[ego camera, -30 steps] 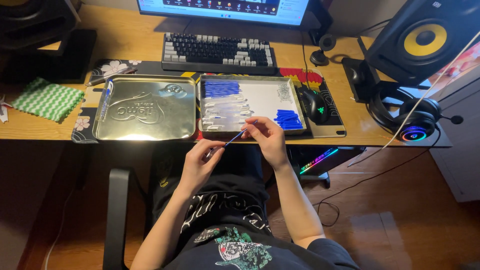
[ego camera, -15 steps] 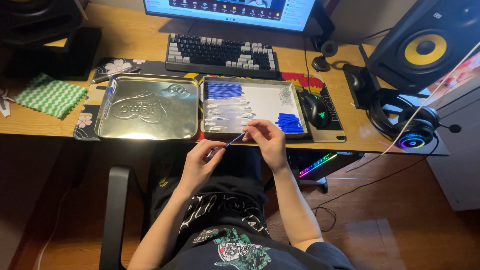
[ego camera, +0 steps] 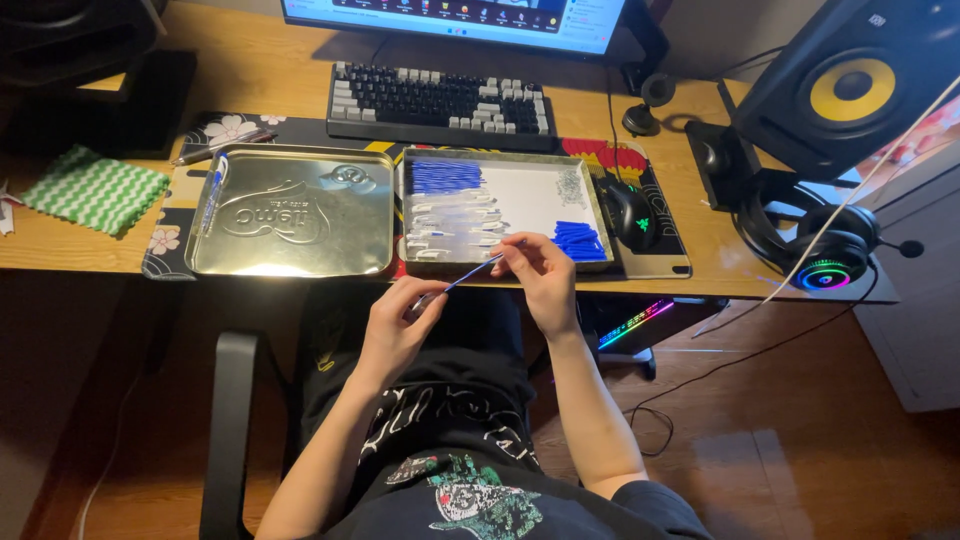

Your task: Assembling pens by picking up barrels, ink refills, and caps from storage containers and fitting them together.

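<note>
My left hand and my right hand hold the two ends of one thin pen with a clear barrel and a blue part, just in front of the desk edge above my lap. Right behind my hands a shallow metal tray with a white bottom holds blue caps at its back left, several clear barrels on its left side and a pile of blue pieces at the front right. A second tin tray, embossed and shiny, lies to its left with one finished pen along its left rim.
On the wooden desk stand a keyboard, a monitor, a black mouse on a patterned mat, a speaker and a lit headset at the right. A green zigzag cloth lies at the left. A chair armrest is beside my left arm.
My hands stay close together on the pen with only small finger shifts. The camera has tilted slightly, so the desk sits a little lower in view.
</note>
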